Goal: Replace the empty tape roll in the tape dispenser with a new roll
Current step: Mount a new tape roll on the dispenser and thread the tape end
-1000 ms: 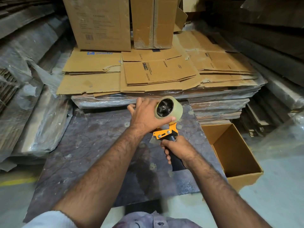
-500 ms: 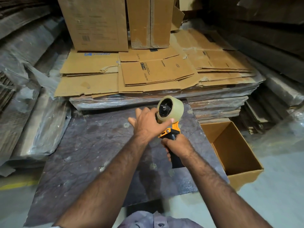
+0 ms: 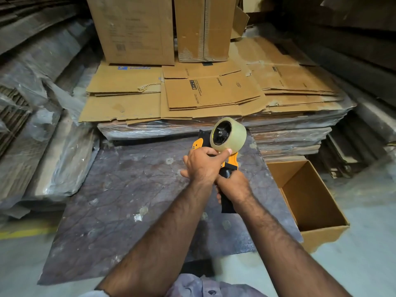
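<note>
An orange and black tape dispenser (image 3: 232,162) is held upright above a dark mottled work surface (image 3: 132,194). A full roll of clear tape (image 3: 232,136) sits on its black hub at the top. My right hand (image 3: 234,186) is wrapped around the black handle. My left hand (image 3: 203,163) grips the dispenser's front just below the roll, and its thumb presses against the roll's lower edge. The orange front plate (image 3: 197,144) shows to the left of the roll.
An open cardboard box (image 3: 317,232) stands on the floor at the right. Flattened cartons (image 3: 205,93) lie stacked on wrapped bundles behind the work surface, with upright boxes (image 3: 137,28) further back. Plastic-wrapped cardboard bundles (image 3: 42,146) line the left side.
Both hands have lifted the dispenser slightly away from me. My left hand slid from the roll's side down to the dispenser front, thumb now on the roll's lower edge.
</note>
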Available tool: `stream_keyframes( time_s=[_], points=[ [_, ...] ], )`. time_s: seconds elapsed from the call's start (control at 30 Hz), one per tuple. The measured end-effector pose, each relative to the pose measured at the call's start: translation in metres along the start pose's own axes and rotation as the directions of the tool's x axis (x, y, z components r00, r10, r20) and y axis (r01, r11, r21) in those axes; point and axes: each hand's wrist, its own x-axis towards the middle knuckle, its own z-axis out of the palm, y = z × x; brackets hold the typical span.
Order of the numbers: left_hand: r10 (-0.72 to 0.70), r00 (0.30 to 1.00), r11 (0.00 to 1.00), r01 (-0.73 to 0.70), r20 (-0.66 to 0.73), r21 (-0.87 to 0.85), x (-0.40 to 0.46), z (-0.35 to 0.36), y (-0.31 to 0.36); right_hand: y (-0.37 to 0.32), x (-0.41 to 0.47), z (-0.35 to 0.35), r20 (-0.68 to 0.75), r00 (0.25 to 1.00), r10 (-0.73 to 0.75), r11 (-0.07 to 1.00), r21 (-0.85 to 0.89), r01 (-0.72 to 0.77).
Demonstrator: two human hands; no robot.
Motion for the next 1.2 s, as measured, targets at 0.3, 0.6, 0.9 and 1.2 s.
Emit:
stream_keyframes(
  time_s=[0.3,0.6,0.9,1.2],
  points=[
    [-0.109,0.994,0.98,0.105,-0.013,-0.169,0.003,0.008,-0.005,-0.005,-0.002,0.005,-0.01,1.0,-0.02,0.999,-0.032,0.019],
    [-0.07,0.996,0.981,0.06,-0.051,-0.184,0.021,0.0,-0.001,-0.015,-0.002,0.005,0.011,1.0,-0.001,1.0,0.016,0.001],
    [0.205,0.978,0.974,-0.2,-0.038,0.108,0.025,-0.038,-0.014,-0.016,0.011,-0.03,0.127,0.987,0.099,0.955,0.268,-0.131],
    [0.362,0.924,0.911,-0.378,0.122,0.163,0.02,-0.023,0.005,-0.012,0.015,-0.044,0.084,0.993,0.084,0.978,0.183,-0.099]
  ],
)
